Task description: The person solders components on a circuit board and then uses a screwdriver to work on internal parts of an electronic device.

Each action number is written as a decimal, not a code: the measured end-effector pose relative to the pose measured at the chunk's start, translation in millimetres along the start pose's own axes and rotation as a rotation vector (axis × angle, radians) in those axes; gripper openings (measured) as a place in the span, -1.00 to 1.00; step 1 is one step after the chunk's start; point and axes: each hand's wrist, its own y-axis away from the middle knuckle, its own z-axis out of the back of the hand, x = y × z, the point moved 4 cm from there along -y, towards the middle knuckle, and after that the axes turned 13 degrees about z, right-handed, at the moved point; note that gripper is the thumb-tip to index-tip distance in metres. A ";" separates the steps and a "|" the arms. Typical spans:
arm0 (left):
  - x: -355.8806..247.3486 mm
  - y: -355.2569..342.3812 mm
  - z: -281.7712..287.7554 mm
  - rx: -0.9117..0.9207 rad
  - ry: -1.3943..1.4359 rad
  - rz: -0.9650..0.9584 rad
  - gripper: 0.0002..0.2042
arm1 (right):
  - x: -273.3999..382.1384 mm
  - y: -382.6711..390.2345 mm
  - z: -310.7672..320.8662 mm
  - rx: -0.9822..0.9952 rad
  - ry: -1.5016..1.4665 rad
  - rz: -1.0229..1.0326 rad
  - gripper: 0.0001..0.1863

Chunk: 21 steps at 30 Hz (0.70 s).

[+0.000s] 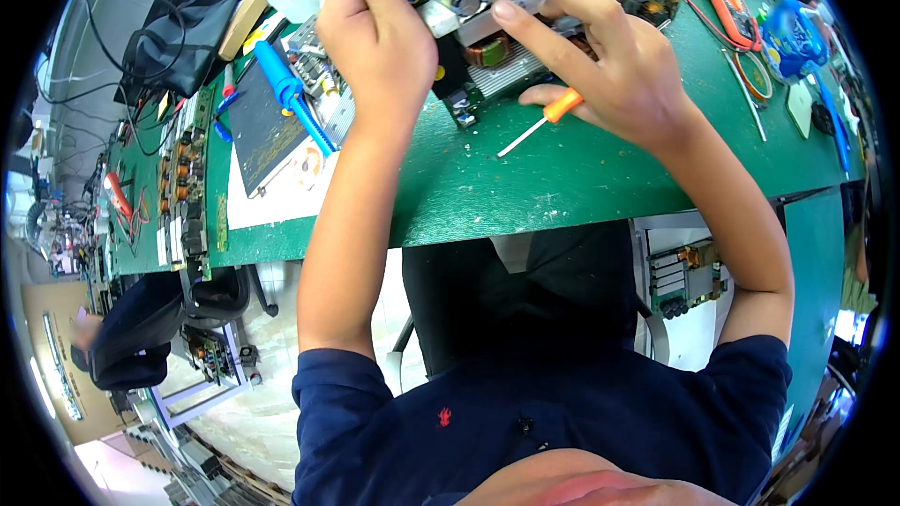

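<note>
A large circuit board (487, 49) with grey heat sinks, a row of round capacitors and a copper coil sits at the far side of the bench, tilted. My left hand (380, 37) closes around its left edge, thumb on top near the picture's upper rim; the other fingertips are partly hidden. My right hand (623, 70) is over the board's near right side. Its index finger reaches to the capacitors. Tucked under that palm is a screwdriver (561, 106) with an orange handle, its thin shaft pointing down and left toward the green mat.
A blue soldering iron stand or tool (281, 80) lies left on a dark pad (272, 126). An orange multimeter (724, 2) and a blue wrapped item (793, 33) are at the right. Several boards (183, 178) line the left. The green bench edge (506, 234) runs before my lap.
</note>
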 end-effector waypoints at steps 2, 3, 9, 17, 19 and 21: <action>3.8 -0.7 2.0 0.000 -0.020 -0.005 -0.57 | -3.6 8.1 12.7 -0.031 -0.055 -0.073 -0.34; 0.0 0.4 3.0 -0.010 -0.058 -0.038 -0.57 | -11.2 19.8 18.1 -0.094 -0.031 -0.126 -0.44; -10.8 4.8 -0.6 0.005 -0.034 0.019 -0.57 | -97.9 108.6 55.8 -0.282 -0.022 -0.682 -0.70; -5.2 4.6 0.0 -0.011 0.050 0.092 -0.59 | -165.2 169.1 14.5 -0.342 -0.767 -1.440 -0.64; -6.3 4.5 0.7 -0.019 0.045 0.104 -0.59 | -179.8 177.7 -5.1 -0.365 -0.964 -1.540 -0.65; -7.8 6.0 -0.8 -0.017 0.126 0.121 -0.59 | -179.6 174.6 -20.7 -0.323 -0.943 -1.498 -0.65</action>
